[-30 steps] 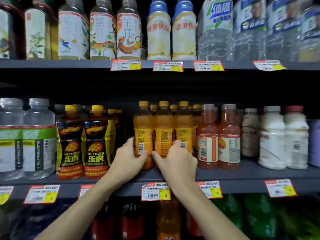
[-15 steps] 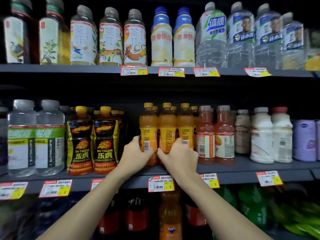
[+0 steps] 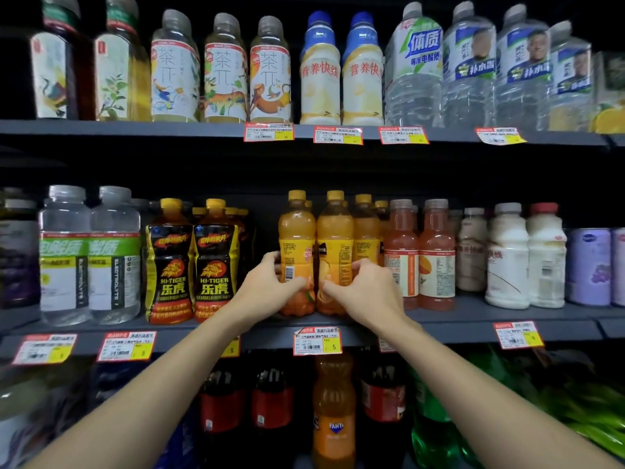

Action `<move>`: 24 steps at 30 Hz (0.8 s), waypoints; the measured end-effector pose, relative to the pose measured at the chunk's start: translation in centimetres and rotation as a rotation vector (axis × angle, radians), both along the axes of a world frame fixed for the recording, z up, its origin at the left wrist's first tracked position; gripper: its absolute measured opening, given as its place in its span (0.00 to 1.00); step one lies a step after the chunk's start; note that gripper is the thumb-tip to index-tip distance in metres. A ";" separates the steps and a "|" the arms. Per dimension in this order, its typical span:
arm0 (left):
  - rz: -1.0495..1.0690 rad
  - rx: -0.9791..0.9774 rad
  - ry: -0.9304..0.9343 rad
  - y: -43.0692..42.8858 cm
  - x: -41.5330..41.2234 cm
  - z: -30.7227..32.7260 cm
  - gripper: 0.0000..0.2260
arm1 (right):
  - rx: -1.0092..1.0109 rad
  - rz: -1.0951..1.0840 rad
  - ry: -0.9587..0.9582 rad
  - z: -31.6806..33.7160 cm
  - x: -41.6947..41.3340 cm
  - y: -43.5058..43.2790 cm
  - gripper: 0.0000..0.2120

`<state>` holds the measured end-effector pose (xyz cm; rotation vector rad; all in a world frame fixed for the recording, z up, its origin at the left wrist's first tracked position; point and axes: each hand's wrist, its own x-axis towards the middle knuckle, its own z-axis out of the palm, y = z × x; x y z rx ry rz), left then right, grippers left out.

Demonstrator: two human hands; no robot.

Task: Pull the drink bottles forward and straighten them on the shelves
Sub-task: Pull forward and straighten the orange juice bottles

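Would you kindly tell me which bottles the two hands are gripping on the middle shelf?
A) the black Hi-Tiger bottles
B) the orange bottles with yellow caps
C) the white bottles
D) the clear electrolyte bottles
B: the left hand curls round one orange bottle, and the right hand curls round the next orange bottle beside it.

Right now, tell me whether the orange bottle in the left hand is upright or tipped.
Upright: the orange bottle has its cap straight above its base, with the left hand gripping its label.
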<state>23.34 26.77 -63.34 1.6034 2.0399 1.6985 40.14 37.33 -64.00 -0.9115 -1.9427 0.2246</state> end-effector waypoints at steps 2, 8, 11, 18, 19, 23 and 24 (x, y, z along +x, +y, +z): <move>-0.013 -0.012 0.007 -0.3 0.4 0.0 0.35 | -0.060 0.140 -0.031 0.5 1.2 0.7 0.34; 0.017 0.014 -0.009 -0.2 0.8 0.0 0.23 | -0.033 0.202 -0.133 0.9 2.1 0.9 0.49; -0.021 0.021 -0.104 -0.4 0.5 0.1 0.28 | 0.034 0.091 -0.195 0.7 1.9 0.8 0.49; -0.053 -0.027 -0.103 -0.9 0.6 -0.5 0.30 | -0.074 0.260 -0.059 0.0 2.4 1.0 0.46; 0.013 -0.024 -0.060 -0.8 0.6 -0.6 0.32 | -0.077 0.271 -0.037 -0.1 2.5 0.8 0.46; 0.113 0.013 -0.028 -0.6 1.1 -0.8 0.32 | -0.133 0.374 0.004 -0.6 2.5 1.1 0.43; 0.096 0.015 -0.041 -0.7 1.1 -0.8 0.31 | -0.142 0.393 0.000 -0.6 2.5 1.3 0.43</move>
